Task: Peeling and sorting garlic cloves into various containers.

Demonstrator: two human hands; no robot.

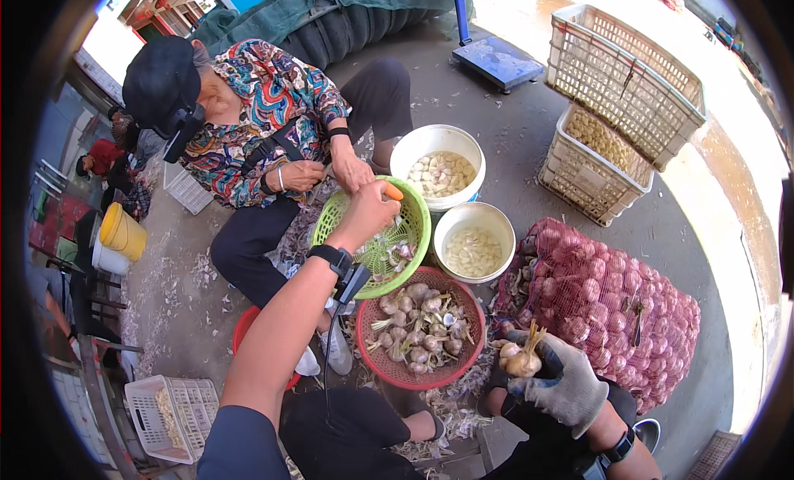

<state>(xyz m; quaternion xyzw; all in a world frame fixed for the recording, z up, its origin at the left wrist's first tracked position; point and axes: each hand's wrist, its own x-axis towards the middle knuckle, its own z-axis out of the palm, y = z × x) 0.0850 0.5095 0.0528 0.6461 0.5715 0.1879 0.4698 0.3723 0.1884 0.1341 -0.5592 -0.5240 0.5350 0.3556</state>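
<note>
My left hand (366,214) is above the green plastic basket (424,222), which holds scraps of garlic skin and cloves. An orange piece (392,191), perhaps a finger cover, shows at its fingers. Something small and pale is by the fingertips, too small to make out. In a grey work glove with dark fingers, my right hand (561,381) grips garlic bulbs (522,359) with dry stems. Left of it is a red plastic basket (365,349) of whole garlic bulbs (428,322), partly beneath the green basket's rim.
Opposite me sits a person (267,126), hands at the green basket. Two white buckets (397,151) (439,232) hold peeled cloves in liquid. A mesh sack of garlic (620,312) lies right. Behind are stacked plastic crates (626,76) and a platform scale (498,61).
</note>
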